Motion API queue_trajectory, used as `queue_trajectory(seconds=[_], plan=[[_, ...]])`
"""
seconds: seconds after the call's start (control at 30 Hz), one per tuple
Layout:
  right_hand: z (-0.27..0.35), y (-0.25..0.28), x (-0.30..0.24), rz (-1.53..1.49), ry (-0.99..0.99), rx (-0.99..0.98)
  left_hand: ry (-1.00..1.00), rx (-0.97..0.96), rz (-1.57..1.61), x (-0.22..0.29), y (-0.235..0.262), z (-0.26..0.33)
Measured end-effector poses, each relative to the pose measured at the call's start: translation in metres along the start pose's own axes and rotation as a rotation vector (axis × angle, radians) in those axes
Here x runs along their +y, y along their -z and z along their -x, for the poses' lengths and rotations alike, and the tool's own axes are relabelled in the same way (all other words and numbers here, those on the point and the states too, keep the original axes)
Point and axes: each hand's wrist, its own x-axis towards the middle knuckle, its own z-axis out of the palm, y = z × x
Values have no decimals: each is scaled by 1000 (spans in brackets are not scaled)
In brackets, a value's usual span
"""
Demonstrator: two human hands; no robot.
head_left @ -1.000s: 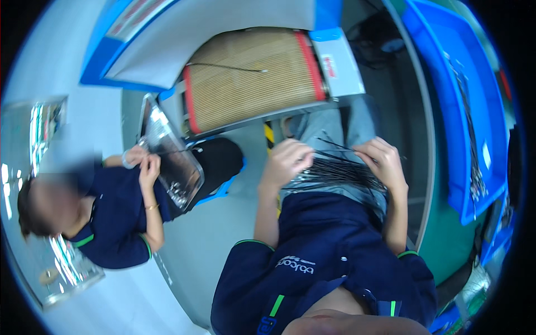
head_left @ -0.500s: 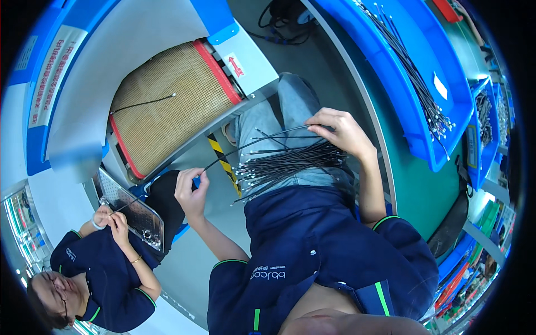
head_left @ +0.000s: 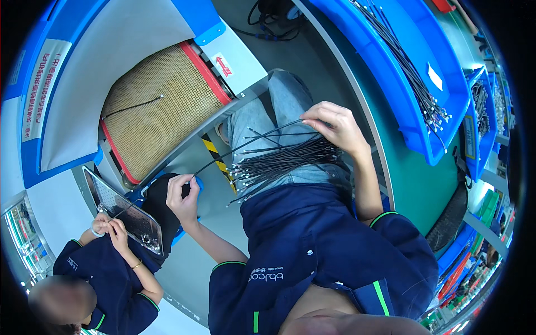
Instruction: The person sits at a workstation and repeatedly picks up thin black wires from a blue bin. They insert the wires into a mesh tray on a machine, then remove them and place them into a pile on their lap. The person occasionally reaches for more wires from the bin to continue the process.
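The left hand [head_left: 183, 192] has its grip closed narrow on the end of one black cable [head_left: 245, 146]. The right hand [head_left: 335, 125] holds the bundle of black cables [head_left: 285, 163] on the lap, just beside the mesh conveyor belt [head_left: 162, 106].

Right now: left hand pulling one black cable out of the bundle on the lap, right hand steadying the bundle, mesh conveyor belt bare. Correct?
Not quite. The mesh conveyor belt is not bare: one black cable lies across it, as the head view shows. The rest stands: the left hand pinches the end of a single cable drawn out from the bundle on the lap, and the right hand rests on that bundle.
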Motion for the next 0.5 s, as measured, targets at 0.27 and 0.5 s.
queue_trajectory(seconds=[0.27,0.5], plan=[[1,-2,3,-37,-19,-23,22,17,-15,-3,6,6],[5,3,2,-89,7,-93,17,17,-21,-4,8,4]])
